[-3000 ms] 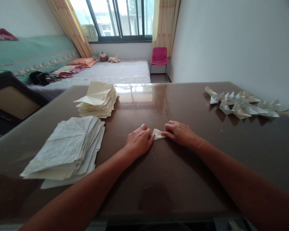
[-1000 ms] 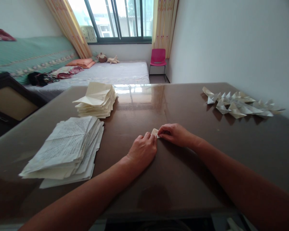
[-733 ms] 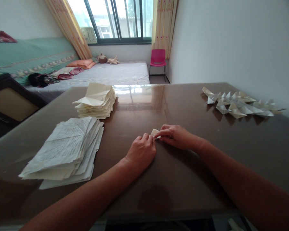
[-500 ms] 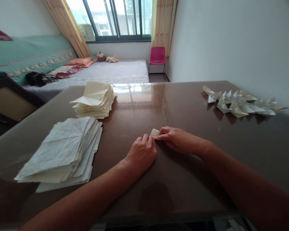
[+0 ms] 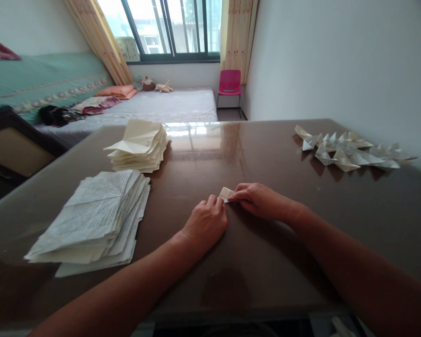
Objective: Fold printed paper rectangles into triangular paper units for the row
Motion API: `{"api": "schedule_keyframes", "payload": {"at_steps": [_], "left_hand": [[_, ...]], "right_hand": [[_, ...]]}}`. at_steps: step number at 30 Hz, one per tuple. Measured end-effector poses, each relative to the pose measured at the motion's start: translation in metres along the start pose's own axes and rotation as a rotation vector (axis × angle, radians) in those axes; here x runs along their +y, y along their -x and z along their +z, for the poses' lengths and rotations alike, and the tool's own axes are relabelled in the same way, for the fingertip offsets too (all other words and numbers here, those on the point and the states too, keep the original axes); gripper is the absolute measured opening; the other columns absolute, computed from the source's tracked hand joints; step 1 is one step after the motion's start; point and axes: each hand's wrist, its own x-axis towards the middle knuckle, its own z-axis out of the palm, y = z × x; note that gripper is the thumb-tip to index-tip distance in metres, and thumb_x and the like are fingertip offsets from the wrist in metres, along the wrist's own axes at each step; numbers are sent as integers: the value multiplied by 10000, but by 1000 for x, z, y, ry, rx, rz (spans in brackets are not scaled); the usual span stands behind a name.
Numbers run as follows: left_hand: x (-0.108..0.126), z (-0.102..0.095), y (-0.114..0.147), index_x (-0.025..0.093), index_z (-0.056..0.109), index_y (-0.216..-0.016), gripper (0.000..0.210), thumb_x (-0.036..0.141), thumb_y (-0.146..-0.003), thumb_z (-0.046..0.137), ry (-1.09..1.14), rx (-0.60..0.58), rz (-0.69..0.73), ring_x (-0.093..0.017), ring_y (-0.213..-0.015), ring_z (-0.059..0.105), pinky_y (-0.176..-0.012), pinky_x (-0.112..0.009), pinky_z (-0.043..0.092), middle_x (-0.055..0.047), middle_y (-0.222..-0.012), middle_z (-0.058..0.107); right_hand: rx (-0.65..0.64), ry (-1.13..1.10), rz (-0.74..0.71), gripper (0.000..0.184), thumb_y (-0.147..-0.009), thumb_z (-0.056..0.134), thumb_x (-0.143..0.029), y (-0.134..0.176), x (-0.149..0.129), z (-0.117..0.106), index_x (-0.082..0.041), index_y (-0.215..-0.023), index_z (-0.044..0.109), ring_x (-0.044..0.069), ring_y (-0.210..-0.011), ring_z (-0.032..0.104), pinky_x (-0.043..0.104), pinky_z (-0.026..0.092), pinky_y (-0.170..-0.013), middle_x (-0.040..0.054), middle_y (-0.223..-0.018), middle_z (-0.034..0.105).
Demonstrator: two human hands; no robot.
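Note:
Between my hands, on the brown table point(image 5: 266, 271), lies a small folded piece of paper point(image 5: 226, 192). My left hand point(image 5: 210, 216) rests on the tabletop with its fingers curled over the paper's near left side. From the right, my right hand point(image 5: 253, 199) presses its fingertips on the paper's right edge, thumb and fingers close together. Most of the paper is hidden under the fingers; only a pale square corner shows beyond them.
A stack of written sheets point(image 5: 91, 206) lies on the left, with a stack of creased yellowish paper point(image 5: 140, 145) behind it. Several folded paper boats point(image 5: 347, 150) stand at the far right. Beyond the table are a bed point(image 5: 182, 105) and a pink chair point(image 5: 229, 83).
My right hand's fingertips have shifted slightly right and up along the paper, so a bit more of it shows. My left hand has hardly moved.

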Motion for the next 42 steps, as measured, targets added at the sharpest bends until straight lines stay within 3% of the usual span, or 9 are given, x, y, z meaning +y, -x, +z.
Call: {"api": "schedule_keyframes", "payload": {"at_steps": [12,17,25,34,42], "left_hand": [[-2,1,-3,76,614,-1023,229,102,-876,441,31,18,22,-260,-862,552,-599,-340,448,-120,-887,591],[-6,1,-3,117,606,-992,199,121,-887,437,70,47,-14,-247,-872,550,-636,-340,473,-101,-899,590],[-22,9,-5,216,499,-1190,297,202,-902,427,358,167,-113,-204,-980,544,-873,-350,490,-57,-1112,551],[-27,16,-6,250,480,-1225,417,128,-826,482,601,260,-122,-204,-1077,541,-948,-361,482,-63,-1229,473],[-28,18,-8,243,506,-1207,424,101,-808,487,667,337,-157,-195,-1093,537,-973,-349,463,-54,-1218,475]], "right_hand": [[-14,207,46,254,-858,496,-163,0,-7,1,-227,-1011,688,186,-905,567,271,422,-758,59,-954,633],[60,329,-1,193,-896,483,-219,-4,-9,7,-187,-972,658,212,-993,527,325,424,-866,86,-1023,618],[170,249,-67,255,-912,515,-337,-9,2,20,-175,-1088,603,221,-1005,529,367,458,-890,105,-1054,606],[217,180,-52,245,-917,509,-330,-9,6,20,-182,-1082,613,216,-980,561,365,467,-881,99,-1030,630],[195,201,-43,335,-887,507,-235,-8,2,18,-154,-1208,566,224,-985,564,369,460,-890,107,-1048,651]]}}
